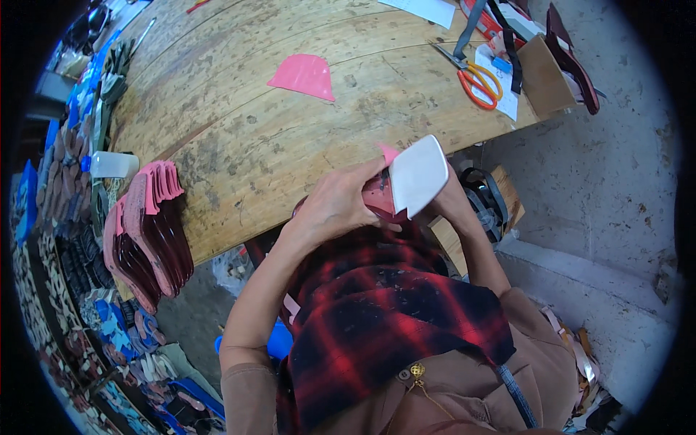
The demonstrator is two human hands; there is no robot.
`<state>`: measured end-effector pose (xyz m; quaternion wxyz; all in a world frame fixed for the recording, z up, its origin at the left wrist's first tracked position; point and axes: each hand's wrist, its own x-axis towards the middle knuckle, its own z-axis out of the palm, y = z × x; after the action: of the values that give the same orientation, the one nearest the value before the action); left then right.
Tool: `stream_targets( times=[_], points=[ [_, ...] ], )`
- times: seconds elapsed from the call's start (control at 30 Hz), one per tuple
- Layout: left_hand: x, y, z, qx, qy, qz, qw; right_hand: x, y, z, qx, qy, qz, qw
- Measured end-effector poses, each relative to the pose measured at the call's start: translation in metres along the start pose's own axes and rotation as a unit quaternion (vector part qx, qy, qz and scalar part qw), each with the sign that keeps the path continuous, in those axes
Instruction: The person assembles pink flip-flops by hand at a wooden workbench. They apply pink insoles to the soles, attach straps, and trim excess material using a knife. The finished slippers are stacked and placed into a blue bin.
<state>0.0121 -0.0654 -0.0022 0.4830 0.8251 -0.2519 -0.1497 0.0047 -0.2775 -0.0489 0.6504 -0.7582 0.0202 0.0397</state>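
Observation:
Over my lap, just off the table's front edge, my left hand (pixel 335 201) is closed round a maroon-and-pink shoe part (pixel 378 194). Its thumb lies on top and its fingers curl beneath. A pink tip (pixel 389 154) sticks up beside the thumb. Against this part stands a white, smooth, flat-faced piece (pixel 422 174) with rounded corners; its exact kind I cannot make out. Behind its right side is my right hand (pixel 451 199), gripping it, with most of the fingers hidden. On the table ahead lies a pink rounded cut piece (pixel 304 77).
Maroon shoe parts with pink ends (pixel 152 232) stand stacked at the table's left front corner, near a white bottle (pixel 116 164). Orange-and-yellow-handled scissors (pixel 475 80) lie right, next to a cardboard box (pixel 549 76). Crowded shelves of shoe parts (pixel 65 290) run along the left.

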Motion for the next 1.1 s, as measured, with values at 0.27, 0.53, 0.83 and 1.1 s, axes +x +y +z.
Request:
stream_targets(
  times=[0.27, 0.53, 0.83, 1.1],
  points=[
    [-0.015, -0.002, -0.015, -0.059, -0.07, -0.06, 0.994, -0.008, -0.023, -0.008, 0.267, -0.26, 0.22, 0.902],
    [-0.031, 0.004, -0.018, 0.001, -0.171, -0.045, 0.984, -0.018, 0.004, 0.0, 0.34, -0.25, 0.292, 0.858],
    [-0.043, -0.012, -0.003, -0.02, -0.096, -0.073, 0.992, -0.048, 0.008, -0.01, 0.428, -0.166, 0.299, 0.837],
    [-0.047, -0.023, 0.041, 0.023, 0.162, -0.059, 0.985, -0.045, -0.039, 0.025, 0.061, -0.045, -0.027, 0.997]
  ],
)
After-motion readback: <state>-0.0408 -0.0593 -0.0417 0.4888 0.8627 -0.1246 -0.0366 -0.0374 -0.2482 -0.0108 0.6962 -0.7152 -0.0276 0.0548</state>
